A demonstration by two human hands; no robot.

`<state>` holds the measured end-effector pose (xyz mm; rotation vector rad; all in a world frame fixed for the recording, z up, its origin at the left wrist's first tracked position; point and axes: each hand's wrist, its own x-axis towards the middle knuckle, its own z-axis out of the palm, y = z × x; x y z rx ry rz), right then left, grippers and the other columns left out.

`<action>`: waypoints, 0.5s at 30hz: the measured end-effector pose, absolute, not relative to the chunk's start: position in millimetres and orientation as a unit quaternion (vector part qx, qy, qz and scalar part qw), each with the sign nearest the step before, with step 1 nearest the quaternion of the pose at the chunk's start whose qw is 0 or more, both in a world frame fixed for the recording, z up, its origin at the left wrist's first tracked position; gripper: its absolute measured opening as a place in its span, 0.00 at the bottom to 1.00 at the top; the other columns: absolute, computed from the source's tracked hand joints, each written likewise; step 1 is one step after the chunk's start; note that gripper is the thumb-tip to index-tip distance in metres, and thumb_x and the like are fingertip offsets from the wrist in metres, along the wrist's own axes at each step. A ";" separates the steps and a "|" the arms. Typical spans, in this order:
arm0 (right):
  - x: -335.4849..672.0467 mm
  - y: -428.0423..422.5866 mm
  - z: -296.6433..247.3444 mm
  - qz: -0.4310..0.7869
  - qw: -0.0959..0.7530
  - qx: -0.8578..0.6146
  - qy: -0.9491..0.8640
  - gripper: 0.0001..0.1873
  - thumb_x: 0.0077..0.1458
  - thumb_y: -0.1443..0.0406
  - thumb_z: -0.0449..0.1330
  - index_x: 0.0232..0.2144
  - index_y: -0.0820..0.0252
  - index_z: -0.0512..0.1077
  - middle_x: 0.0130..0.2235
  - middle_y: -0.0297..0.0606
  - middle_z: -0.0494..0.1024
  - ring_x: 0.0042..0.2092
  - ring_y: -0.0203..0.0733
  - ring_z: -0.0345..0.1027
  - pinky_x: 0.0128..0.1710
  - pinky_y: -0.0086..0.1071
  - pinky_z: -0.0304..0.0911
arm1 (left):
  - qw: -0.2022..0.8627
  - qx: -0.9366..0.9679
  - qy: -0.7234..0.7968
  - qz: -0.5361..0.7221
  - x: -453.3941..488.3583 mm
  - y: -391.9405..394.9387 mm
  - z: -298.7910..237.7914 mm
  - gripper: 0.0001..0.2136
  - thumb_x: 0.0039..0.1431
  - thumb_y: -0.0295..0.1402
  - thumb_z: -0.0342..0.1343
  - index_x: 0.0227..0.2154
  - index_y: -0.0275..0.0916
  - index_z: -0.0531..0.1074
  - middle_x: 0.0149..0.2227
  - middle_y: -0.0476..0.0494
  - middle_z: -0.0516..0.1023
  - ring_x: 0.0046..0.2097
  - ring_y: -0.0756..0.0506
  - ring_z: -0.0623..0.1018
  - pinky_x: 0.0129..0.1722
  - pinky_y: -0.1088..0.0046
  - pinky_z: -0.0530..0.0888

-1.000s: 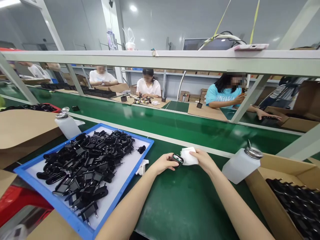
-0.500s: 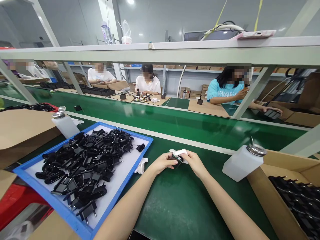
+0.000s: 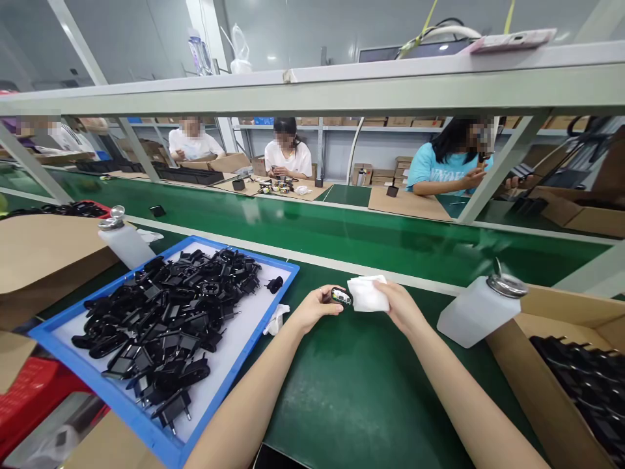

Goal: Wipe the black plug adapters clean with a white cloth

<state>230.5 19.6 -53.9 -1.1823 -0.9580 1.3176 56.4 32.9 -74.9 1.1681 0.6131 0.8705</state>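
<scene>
My left hand (image 3: 315,306) is closed around a small black charger plug (image 3: 340,297) with a shiny face, held above the green bench mat. My right hand (image 3: 403,303) grips a folded white cloth (image 3: 367,293) that touches the plug's right side. To the left, a blue tray (image 3: 151,430) holds a heap of several black charger plugs (image 3: 170,319). A crumpled white cloth (image 3: 277,319) lies at the tray's right rim.
Two white dispenser bottles with metal caps stand on the bench, one at the left (image 3: 124,241), one at the right (image 3: 481,309). A cardboard box (image 3: 551,365) at the right holds black parts. Behind a green conveyor belt (image 3: 342,238), several people work at another bench.
The cloth has drawn off the plug to its right side, leaving the plug's face showing. Both hands have risen slightly in the picture as the head tilted.
</scene>
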 end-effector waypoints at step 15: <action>164.2 -8.6 -75.7 0.455 0.599 -0.478 -0.454 0.20 0.45 0.56 0.49 0.37 0.64 0.64 0.36 0.40 0.67 0.37 0.45 0.59 0.36 0.33 0.56 | 0.168 0.753 0.544 0.332 71.1 22.6 -81.1 0.13 0.42 0.24 0.50 0.34 0.40 0.67 0.37 0.45 0.65 0.39 0.44 0.64 0.39 0.69 0.62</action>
